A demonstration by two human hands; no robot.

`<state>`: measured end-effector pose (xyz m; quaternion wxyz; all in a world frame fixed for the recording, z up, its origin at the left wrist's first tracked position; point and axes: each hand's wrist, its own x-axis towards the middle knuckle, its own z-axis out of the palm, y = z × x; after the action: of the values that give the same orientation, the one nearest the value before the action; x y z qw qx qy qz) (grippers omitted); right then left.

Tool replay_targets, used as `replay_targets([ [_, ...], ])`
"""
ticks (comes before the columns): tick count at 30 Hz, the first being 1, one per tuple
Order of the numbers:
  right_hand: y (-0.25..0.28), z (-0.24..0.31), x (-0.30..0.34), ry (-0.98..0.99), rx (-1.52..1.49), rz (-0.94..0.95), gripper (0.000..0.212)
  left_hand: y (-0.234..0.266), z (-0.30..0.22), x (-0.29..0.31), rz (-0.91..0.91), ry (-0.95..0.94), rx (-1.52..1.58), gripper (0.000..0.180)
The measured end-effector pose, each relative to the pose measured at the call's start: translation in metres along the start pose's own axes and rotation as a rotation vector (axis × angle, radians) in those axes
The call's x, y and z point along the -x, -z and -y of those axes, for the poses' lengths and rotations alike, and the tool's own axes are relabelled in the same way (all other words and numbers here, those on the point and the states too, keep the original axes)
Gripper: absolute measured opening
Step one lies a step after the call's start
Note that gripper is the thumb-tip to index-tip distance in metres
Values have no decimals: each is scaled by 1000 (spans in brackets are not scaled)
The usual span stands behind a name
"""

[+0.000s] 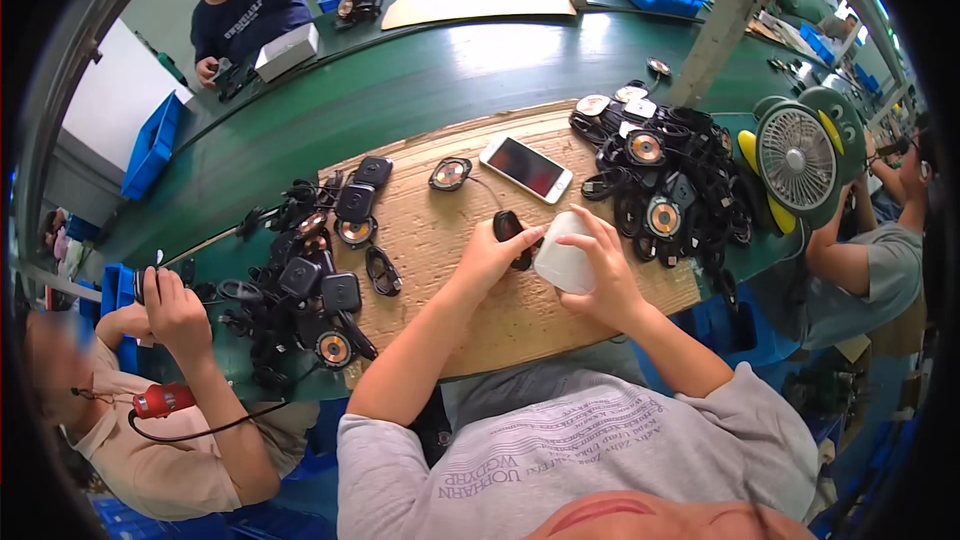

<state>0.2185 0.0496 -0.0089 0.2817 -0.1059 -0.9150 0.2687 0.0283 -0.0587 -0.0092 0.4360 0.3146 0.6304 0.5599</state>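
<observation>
My left hand (486, 258) is closed around a bundled black cable (512, 237) above the cardboard sheet (560, 340). A thin cord runs from near that bundle to a round black device with a copper-coloured ring (450, 174), lying farther off on the cardboard. My right hand (606, 275) grips a white rounded block (562, 252) with its fingers curled over the edge. The block is close beside the black bundle; whether they touch I cannot tell. Just beyond my hands lies a white phone (526, 168) with a dark screen.
Heaps of black corded devices lie on the left (302, 278) and right (660, 175). A green fan (797, 158) stands at the right. Behind runs a green conveyor belt (400, 80). Co-workers sit left (160, 410), right (865, 275) and across (250, 0).
</observation>
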Motion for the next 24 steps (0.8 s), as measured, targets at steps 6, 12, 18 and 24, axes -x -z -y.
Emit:
replay_targets([
  [6,15,7,4,-135,-397,-77,81,28,14,-13,-87,87,1110,78],
  [12,32,-5,-8,5,-331,112,79,55,11,-23,-243,-150,1176,62],
  [18,4,-22,-88,-10,51,35,67,53,7,-20,-311,-349,657,63],
  [24,-31,-67,-101,-73,435,108,63,43,-10,-21,-233,-318,370,61],
])
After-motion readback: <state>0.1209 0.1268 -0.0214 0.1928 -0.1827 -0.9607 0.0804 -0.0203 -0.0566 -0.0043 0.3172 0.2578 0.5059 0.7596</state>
